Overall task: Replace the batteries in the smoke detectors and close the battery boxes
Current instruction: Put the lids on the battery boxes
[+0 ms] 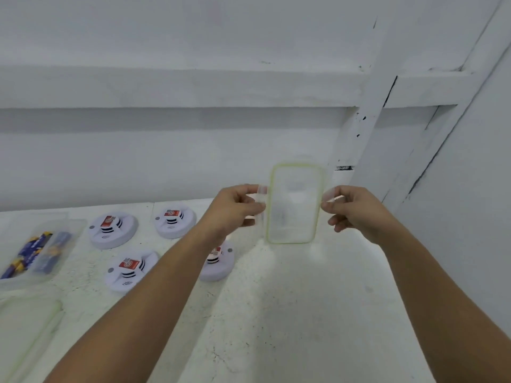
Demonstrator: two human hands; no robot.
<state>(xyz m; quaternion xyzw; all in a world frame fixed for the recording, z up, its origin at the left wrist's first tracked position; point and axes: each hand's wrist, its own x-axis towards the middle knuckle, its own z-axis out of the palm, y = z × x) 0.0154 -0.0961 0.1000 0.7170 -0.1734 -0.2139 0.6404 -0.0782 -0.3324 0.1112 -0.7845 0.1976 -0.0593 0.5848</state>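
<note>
1. A clear lid (294, 203) with a green seal is being held upright above the table (304, 313), close to the wall.
2. Its left clip is being pinched by the left hand (235, 208) and its right clip by the right hand (354, 211), with the fingers curled.
3. Four smoke detectors (113, 230) are lying to the left, each showing a red-labelled battery (130, 264); old or new cannot be told.
4. A battery box (74, 230) is standing open at the far left, well apart from the held lid, with a second lid (27, 322) lying before it.
5. The closing of the boxes is probably only being started; no box is seen closed yet.
</note>
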